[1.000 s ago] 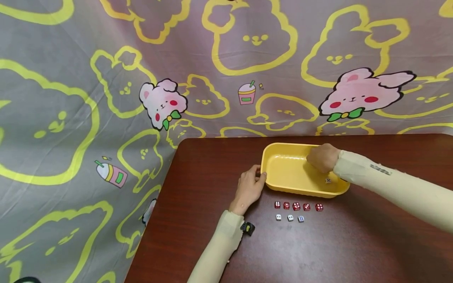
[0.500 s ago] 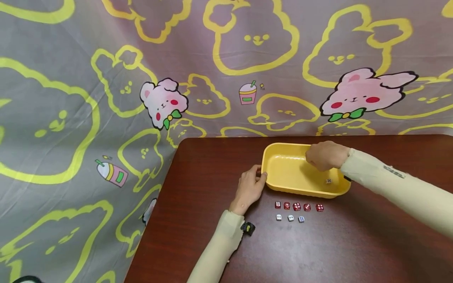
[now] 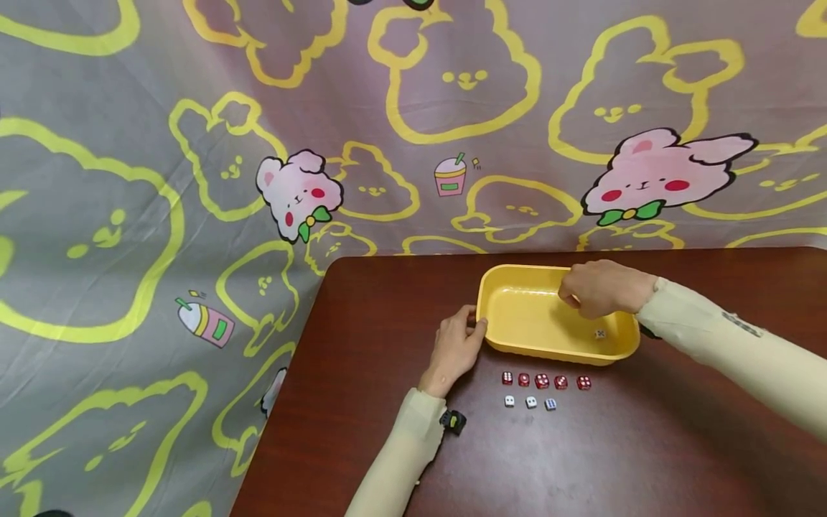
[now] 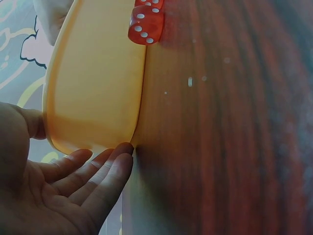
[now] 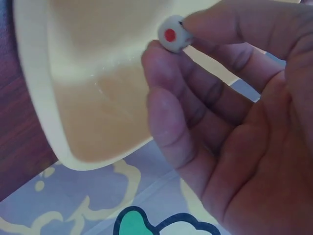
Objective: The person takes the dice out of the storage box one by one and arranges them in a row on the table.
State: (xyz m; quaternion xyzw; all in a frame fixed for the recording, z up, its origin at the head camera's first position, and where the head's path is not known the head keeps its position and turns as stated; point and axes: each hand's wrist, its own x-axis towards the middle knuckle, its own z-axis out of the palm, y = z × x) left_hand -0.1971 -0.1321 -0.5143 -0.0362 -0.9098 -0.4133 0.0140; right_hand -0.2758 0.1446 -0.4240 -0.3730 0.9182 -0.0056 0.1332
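In the right wrist view, my right hand (image 5: 230, 112) pinches a white die (image 5: 172, 35) between thumb and fingertips, its single red pip showing. The head view has this right hand (image 3: 601, 289) over the right part of a yellow plastic tray (image 3: 526, 319), with its held die hidden. Another white die (image 3: 600, 334) lies inside the tray below the hand. My left hand (image 3: 454, 347) holds the tray's left end; in the left wrist view its thumb is at the rim and its fingertips (image 4: 124, 149) lie against the outer wall.
Before the tray, on the dark wooden table (image 3: 381, 301), several red dice (image 3: 542, 381) form a row. Nearer to me lie two white dice with dark pips (image 3: 531, 403) and one with blue pips (image 3: 550, 404). A patterned cloth (image 3: 388, 108) hangs behind and to the left.
My right hand has shifted slightly to the right and turned above the tray, with the forearm moving right too. The left hand and the tray stay in place.
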